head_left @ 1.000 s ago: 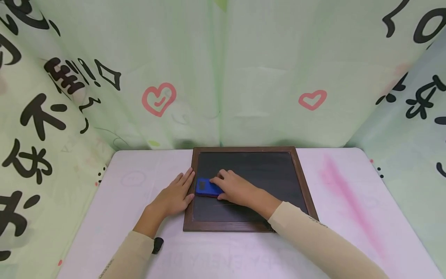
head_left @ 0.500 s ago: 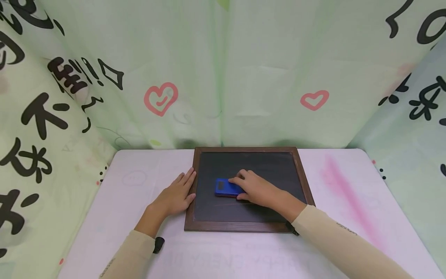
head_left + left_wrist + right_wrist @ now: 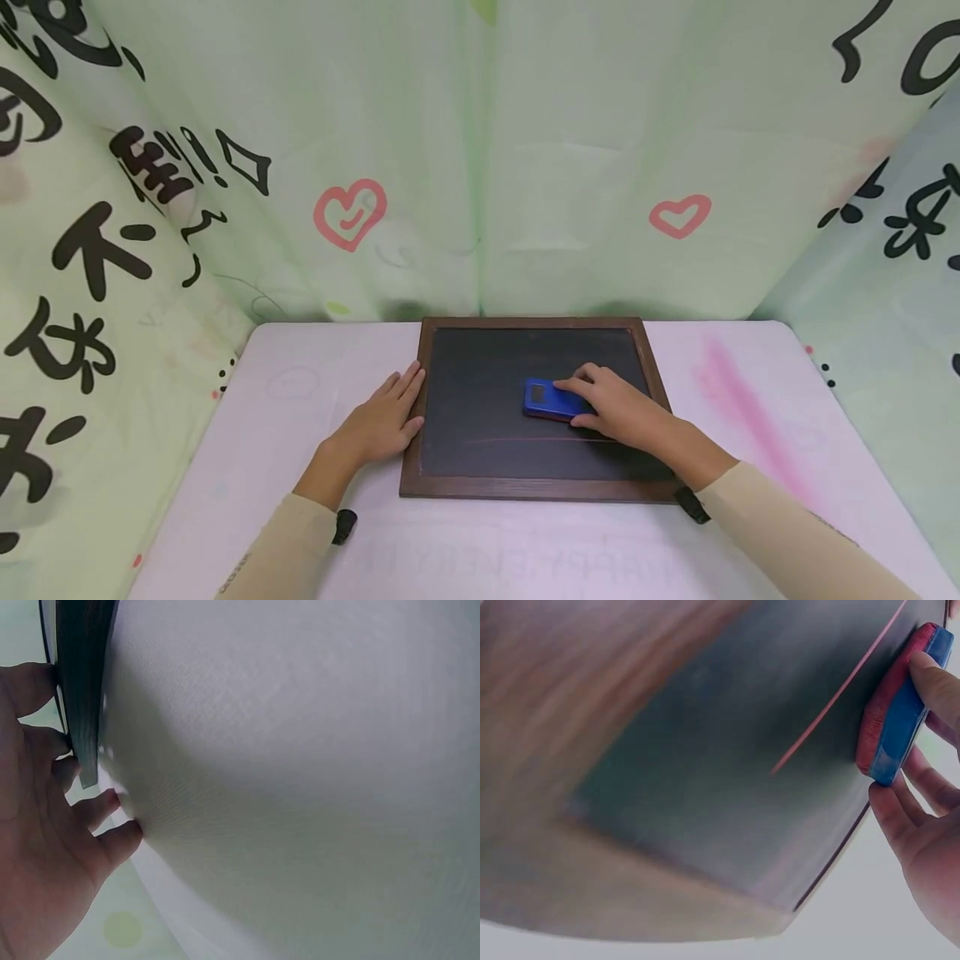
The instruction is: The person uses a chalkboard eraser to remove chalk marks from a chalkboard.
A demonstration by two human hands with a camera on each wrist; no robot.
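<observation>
A blackboard (image 3: 480, 367) in a brown wooden frame lies on the white table. My right hand (image 3: 618, 406) grips a blue eraser (image 3: 551, 398) between thumb and fingers, on the right half of the board. In the right wrist view, the eraser's red felt side (image 3: 889, 705) lies against the black surface. A thin pink chalk line (image 3: 832, 705) runs across the board below the eraser. My left hand (image 3: 378, 421) rests at the board's left edge, fingers straight and touching the frame (image 3: 81, 682); some of its fingertips touch the table in the left wrist view.
The table (image 3: 525, 550) extends in front of the board and to both sides, with a pink smear (image 3: 750, 408) on the right. A pale green curtain (image 3: 525, 167) with hearts and black characters hangs behind and at the sides.
My right hand has slid the eraser rightward from the board's left side to its right half. More of the pink line now shows. The left hand stays at the frame.
</observation>
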